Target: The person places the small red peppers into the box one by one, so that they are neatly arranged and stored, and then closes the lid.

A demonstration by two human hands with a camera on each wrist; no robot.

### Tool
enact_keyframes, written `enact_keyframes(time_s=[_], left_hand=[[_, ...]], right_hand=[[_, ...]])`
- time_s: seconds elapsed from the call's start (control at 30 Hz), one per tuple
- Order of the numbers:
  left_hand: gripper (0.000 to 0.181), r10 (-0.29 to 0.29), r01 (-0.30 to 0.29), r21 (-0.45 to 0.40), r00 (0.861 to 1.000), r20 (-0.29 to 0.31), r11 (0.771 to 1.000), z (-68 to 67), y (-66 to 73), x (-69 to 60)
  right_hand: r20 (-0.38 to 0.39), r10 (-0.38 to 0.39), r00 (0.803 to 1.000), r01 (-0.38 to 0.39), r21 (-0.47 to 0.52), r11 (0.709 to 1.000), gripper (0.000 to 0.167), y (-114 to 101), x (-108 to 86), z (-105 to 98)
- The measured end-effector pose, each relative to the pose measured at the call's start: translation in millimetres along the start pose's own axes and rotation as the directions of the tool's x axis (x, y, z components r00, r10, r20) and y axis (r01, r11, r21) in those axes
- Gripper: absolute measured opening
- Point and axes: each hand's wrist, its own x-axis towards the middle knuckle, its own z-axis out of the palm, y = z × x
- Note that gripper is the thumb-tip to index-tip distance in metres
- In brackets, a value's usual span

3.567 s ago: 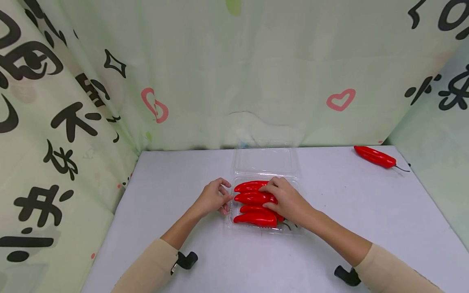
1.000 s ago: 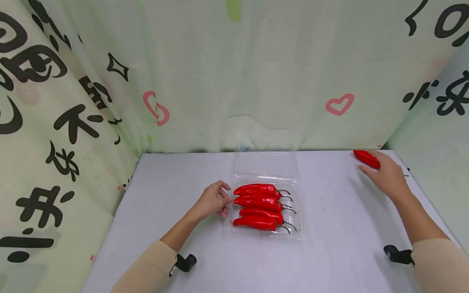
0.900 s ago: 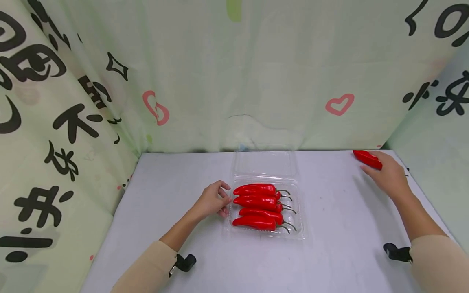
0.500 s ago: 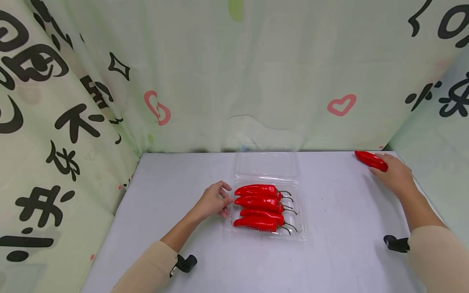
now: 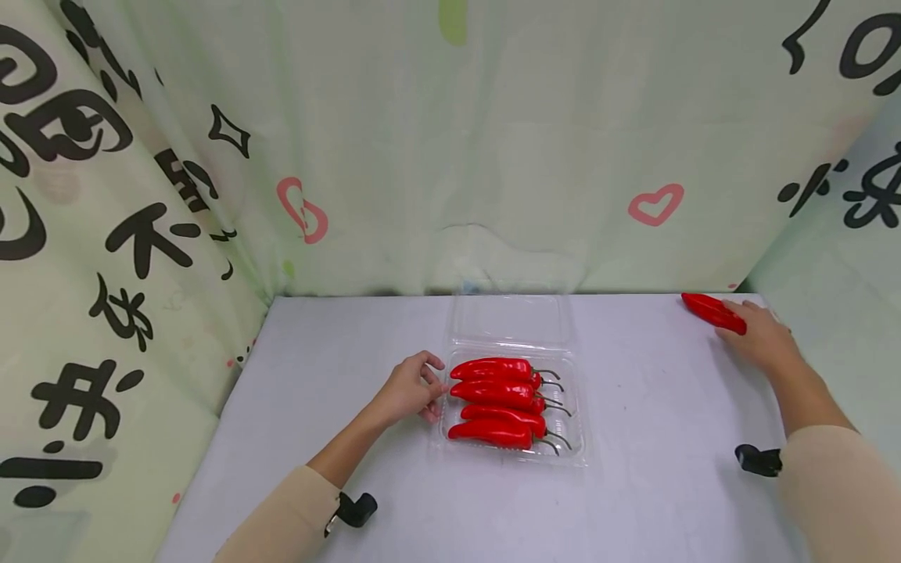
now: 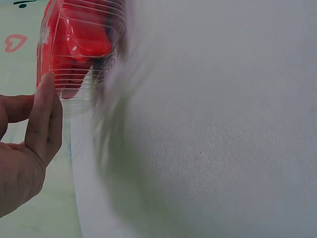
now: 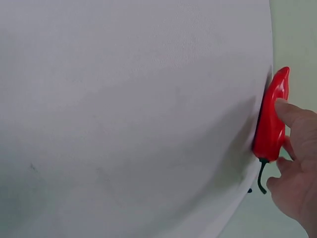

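Near the back right corner of the table, my right hand (image 5: 763, 338) grips a red chili pepper (image 5: 712, 312) by its stem end. In the right wrist view the thumb lies against that pepper (image 7: 270, 121), its green stem hangs free and other fingers are partly hidden behind it. My left hand (image 5: 408, 387) touches the left edge of a clear plastic clamshell box (image 5: 579, 438) with nearly straight fingertips. Several red chili peppers (image 5: 496, 392) lie side by side in the box, stems to the right. In the left wrist view the fingertips meet the box's ribbed wall (image 6: 74, 79).
The box's hinged lid (image 5: 510, 320) lies folded back towards the rear curtain (image 5: 422, 156). A white cloth covers the table (image 5: 493, 516). Printed curtains also hang along both sides. A black camera mount (image 5: 355, 510) sits at each wrist.
From the peppers in the box, my right hand has gone to the lone pepper at the back right. It has shifted right along it, towards the stem. The left hand stays put.
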Motion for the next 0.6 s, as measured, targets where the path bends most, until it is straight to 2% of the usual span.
enact_keyframes(time_s=[0.2,0.6], left_hand=[[0.036,-0.003,0.003,-0.003,1.000,-0.002,1.000,0.5,-1.6,1.9],[0.037,-0.003,0.003,0.013,1.000,-0.008,1.000,1.3,-4.6,2.7]], right_hand=[[-0.007,-0.008,1.000,0.008,-0.020,1.000,0.076,4.7,1.3,2.6],[-0.070,0.036,0.997,-0.034,0.029,0.999,0.067,-2.4,-3.9,12.0]])
